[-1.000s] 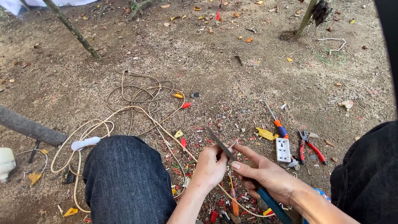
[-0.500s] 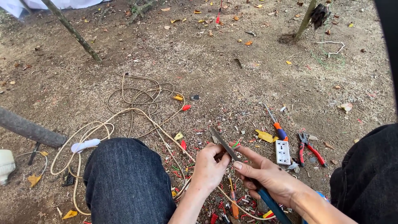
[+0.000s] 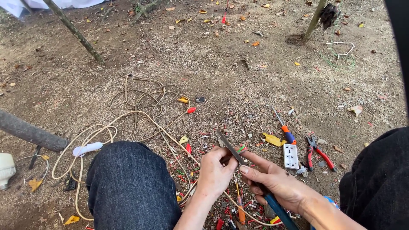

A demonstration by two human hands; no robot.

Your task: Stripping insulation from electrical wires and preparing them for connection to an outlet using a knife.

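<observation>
My right hand [image 3: 277,181] grips a knife [image 3: 232,149] with a blue handle, index finger laid along the blade's back. The grey blade points up and left. My left hand [image 3: 215,172] pinches the end of a beige cable [image 3: 170,138] with thin coloured wires against the blade. The cable runs away left over the dirt into loose coils [image 3: 142,96]. Both hands meet between my knees in dark jeans.
On the ground to the right lie a white socket block [image 3: 291,156], an orange-handled screwdriver [image 3: 285,130] and red-handled pliers [image 3: 317,152]. Red and yellow wire scraps litter the dirt below my hands. A log [image 3: 30,132] lies left, thin trunks stand behind.
Hands and knife have shifted slightly down and right; the grip on the knife and the wire end is unchanged.
</observation>
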